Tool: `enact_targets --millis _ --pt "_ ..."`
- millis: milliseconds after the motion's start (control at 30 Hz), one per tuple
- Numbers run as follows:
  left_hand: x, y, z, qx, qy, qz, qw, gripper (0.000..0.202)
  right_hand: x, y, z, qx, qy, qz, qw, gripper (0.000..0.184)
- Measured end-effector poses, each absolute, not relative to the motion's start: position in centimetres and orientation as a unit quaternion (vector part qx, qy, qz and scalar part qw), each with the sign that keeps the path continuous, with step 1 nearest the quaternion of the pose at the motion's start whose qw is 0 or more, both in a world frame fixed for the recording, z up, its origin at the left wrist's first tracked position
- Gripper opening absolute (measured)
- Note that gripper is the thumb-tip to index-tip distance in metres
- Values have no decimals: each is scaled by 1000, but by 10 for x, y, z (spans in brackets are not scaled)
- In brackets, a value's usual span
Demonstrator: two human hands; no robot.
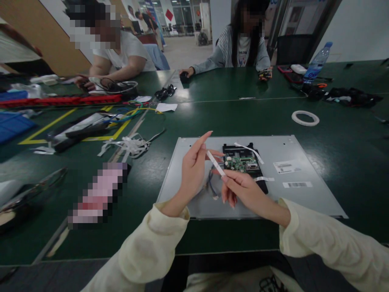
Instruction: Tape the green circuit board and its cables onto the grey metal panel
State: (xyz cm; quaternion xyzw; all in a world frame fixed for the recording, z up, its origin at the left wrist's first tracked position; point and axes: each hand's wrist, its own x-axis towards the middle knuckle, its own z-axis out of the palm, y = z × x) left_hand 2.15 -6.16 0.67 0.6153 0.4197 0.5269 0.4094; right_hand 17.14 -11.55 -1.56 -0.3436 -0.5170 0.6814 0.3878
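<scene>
A short strip of white tape (215, 162) is pinched at its lower end by the thumb and fingers of my right hand (243, 188). My left hand (194, 166) is beside its upper end, fingers stretched out and apart; whether the tape touches it is unclear. Both hands are above a flat grey metal panel (170, 178) on the table. On the panel sits a black bracket with a green circuit board (240, 163), partly hidden by my right hand. White tape pieces (251, 151) lie across the bracket's edges, and a bundle of cables (212, 187) lies left of it.
A white tape roll (305, 118) lies at the right on the green table (212, 117). To the left are tangled white strips (132, 146), a blurred-out phone-like object (99, 192) and cables. Two people sit opposite. A water bottle (317, 65) stands back right.
</scene>
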Motion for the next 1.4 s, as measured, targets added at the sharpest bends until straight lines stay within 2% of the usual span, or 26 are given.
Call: enact_targets --millis 100,200,333,500,767,967,1100,1200,1300,1400 --pt "17 -55 8 584 420 569 397 51 171 -116 -17 -344 -506 688 390 40" --pt "19 -55 9 558 429 565 430 57 173 -114 -17 -341 -503 689 395 41" --pt "25 -63 11 567 449 503 474 46 173 -112 -16 -345 -505 680 406 40" --pt "25 -68 14 601 467 518 391 31 171 -111 -18 -345 -486 694 405 38" --pt "14 -59 14 593 468 589 288 28 170 -117 -19 -345 -453 753 331 40" --pt "15 -61 7 642 491 529 258 28 171 -122 -14 -318 -482 765 285 36" --pt "10 -58 2 724 510 440 147 27 172 -120 -13 -319 -482 771 268 36" --pt "6 -53 0 763 515 383 80 26 173 -120 -13 -333 -482 770 251 44" --pt "4 -47 -3 771 512 365 100 26 174 -123 -12 -326 -507 768 217 54" --pt "2 -42 -8 759 515 359 171 30 175 -127 -11 -318 -543 749 207 53"
